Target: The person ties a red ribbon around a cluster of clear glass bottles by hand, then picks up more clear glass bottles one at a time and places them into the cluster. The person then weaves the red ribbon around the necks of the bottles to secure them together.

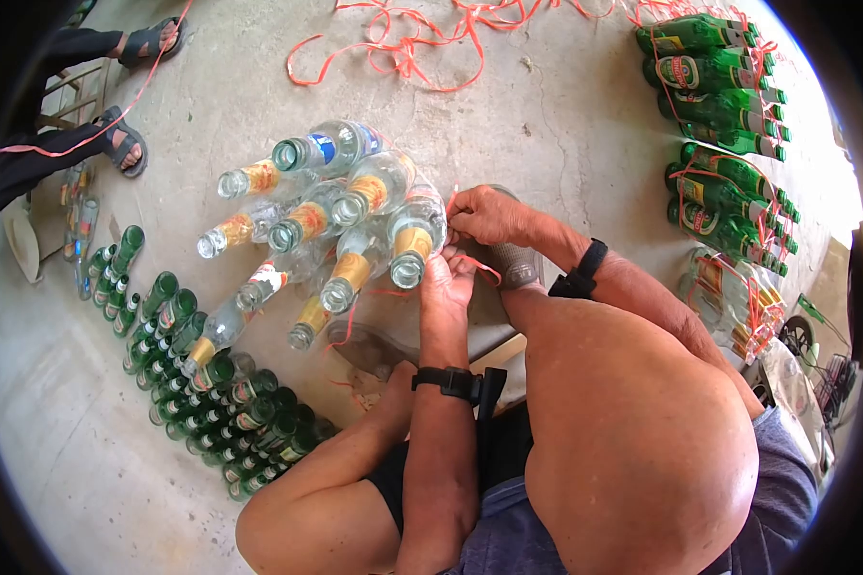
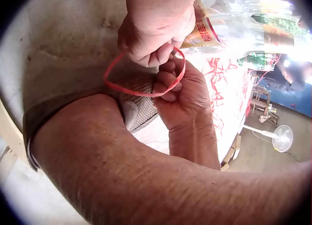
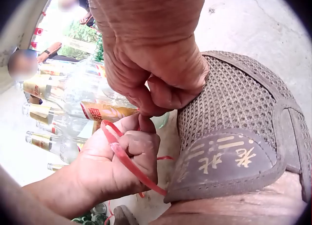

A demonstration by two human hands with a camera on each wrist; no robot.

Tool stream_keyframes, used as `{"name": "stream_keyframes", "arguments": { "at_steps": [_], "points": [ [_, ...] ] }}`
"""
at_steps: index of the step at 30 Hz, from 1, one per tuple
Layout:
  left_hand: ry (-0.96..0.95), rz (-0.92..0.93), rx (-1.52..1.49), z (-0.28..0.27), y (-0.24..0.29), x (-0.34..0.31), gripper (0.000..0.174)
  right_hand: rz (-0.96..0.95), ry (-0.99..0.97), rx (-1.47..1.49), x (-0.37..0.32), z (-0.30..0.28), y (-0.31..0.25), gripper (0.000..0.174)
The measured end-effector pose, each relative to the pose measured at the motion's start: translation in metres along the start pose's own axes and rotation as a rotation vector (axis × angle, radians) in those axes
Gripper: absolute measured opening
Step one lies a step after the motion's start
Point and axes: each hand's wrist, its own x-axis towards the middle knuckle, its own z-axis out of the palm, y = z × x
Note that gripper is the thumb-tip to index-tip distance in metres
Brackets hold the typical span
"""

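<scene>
A bundle of clear glass bottles (image 1: 331, 206) with gold-and-red neck labels lies on its side, necks facing left. At its near right edge both hands meet, fingers curled, on a length of red plastic twine (image 2: 141, 94). My left hand (image 1: 446, 280) has its palm turned up beside the nearest bottle and grips the twine, which loops over its fingers in the right wrist view. My right hand (image 3: 151, 69) comes from above, fingertips against the left hand's, pinching the twine; the exact pinch point is hidden between the fingers. A brown mesh shoe (image 3: 229, 113) is right beside the hands.
Many green bottles (image 1: 177, 331) stand in rows at the left. Tied bundles of green bottles (image 1: 714, 81) lie at the right, with a clear-bottle bundle (image 1: 729, 297) nearer. Loose red twine (image 1: 403, 57) tangles on the floor beyond. Another person's sandalled feet (image 1: 129, 149) are at upper left.
</scene>
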Motion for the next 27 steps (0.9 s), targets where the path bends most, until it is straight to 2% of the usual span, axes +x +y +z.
{"name": "stream_keyframes", "arguments": {
  "at_steps": [1, 4, 7, 13, 19, 22, 27],
  "points": [
    [0.008, 0.000, 0.005, 0.000, 0.000, -0.001, 0.007, -0.017, 0.008, -0.039, -0.001, 0.000, -0.001, 0.016],
    [-0.041, -0.001, -0.015, -0.002, 0.002, 0.000, 0.009, 0.077, -0.067, 0.119, -0.007, -0.007, -0.008, 0.016],
    [-0.043, -0.007, -0.021, 0.000, 0.002, -0.002, 0.010, 0.099, -0.099, 0.139, -0.006, -0.008, -0.010, 0.017],
    [-0.047, -0.048, -0.046, 0.000, 0.005, -0.002, 0.016, 0.096, -0.093, 0.077, -0.005, -0.006, -0.012, 0.018],
    [-0.011, -0.050, 0.007, 0.003, 0.007, -0.006, 0.019, 0.020, -0.035, -0.099, -0.004, 0.001, -0.007, 0.024],
    [0.017, -0.048, 0.040, 0.004, 0.007, -0.009, 0.019, 0.010, -0.006, -0.085, -0.007, 0.002, -0.004, 0.026],
    [0.033, -0.019, 0.093, 0.008, 0.004, -0.012, 0.026, -0.038, 0.119, -0.157, -0.015, 0.011, 0.001, 0.025]
  ]
}}
